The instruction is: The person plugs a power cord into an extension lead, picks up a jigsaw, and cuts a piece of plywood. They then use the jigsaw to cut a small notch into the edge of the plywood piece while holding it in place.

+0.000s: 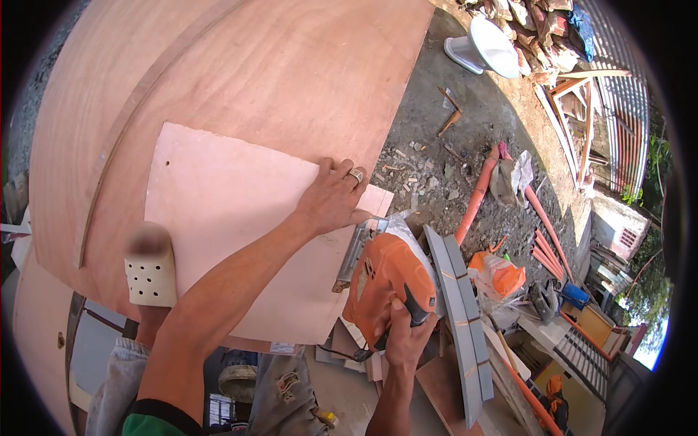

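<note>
An orange jigsaw (382, 280) rests at the right edge of a smaller pink plywood piece (233, 189), which lies on a large plywood sheet (313, 73). My right hand (407, 334) is wrapped round the jigsaw's handle. My left hand (331, 196) presses on the upper right edge of the smaller piece, its fingers bent over that edge and its thumb near the saw's metal base. A ring shows on one finger. The saw's blade cannot be made out. A foot in a cream perforated clog (150, 272) stands on the plywood at the left.
Grey metal strips (462, 327) lie right of the saw. Beyond are orange pipes (480, 196), an orange and white bag (498, 276), rubble (422, 174) and a white toilet bowl (491, 49). A curved wooden strip (116, 138) crosses the large sheet.
</note>
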### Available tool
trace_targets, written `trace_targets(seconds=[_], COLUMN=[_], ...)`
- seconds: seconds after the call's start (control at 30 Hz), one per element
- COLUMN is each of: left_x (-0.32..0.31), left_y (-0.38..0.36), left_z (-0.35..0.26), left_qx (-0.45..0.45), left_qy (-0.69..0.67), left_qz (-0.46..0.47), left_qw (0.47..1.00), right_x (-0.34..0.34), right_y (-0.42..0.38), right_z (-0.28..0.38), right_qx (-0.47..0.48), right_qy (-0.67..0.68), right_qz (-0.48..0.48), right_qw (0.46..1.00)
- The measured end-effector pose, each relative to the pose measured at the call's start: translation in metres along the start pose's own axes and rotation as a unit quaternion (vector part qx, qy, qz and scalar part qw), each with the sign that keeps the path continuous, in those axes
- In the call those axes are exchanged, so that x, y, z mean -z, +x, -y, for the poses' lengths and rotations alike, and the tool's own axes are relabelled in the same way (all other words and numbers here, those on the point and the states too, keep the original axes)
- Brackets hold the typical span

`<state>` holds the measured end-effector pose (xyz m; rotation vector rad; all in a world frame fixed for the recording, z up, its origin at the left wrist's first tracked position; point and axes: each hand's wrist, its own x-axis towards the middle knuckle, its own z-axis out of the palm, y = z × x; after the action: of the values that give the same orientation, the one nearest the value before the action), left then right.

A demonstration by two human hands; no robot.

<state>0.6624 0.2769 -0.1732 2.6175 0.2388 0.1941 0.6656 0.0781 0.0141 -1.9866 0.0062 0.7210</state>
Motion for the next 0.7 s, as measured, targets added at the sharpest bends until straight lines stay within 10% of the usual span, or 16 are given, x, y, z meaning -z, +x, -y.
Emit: trace_targets(seconds=[0.7], left_x=[-0.0012], left_y=[0.0010], left_z=[-0.0010], left_qx=[0.007], left_qy=[-0.017], left_qz=[0.002], left_qw=[1.000], right_x=[-0.0013], right_y=[0.0028], right_z=[0.0075], right_qx=[-0.018], right_qy=[0.001], right_qz=[-0.001], right_qw=[1.000])
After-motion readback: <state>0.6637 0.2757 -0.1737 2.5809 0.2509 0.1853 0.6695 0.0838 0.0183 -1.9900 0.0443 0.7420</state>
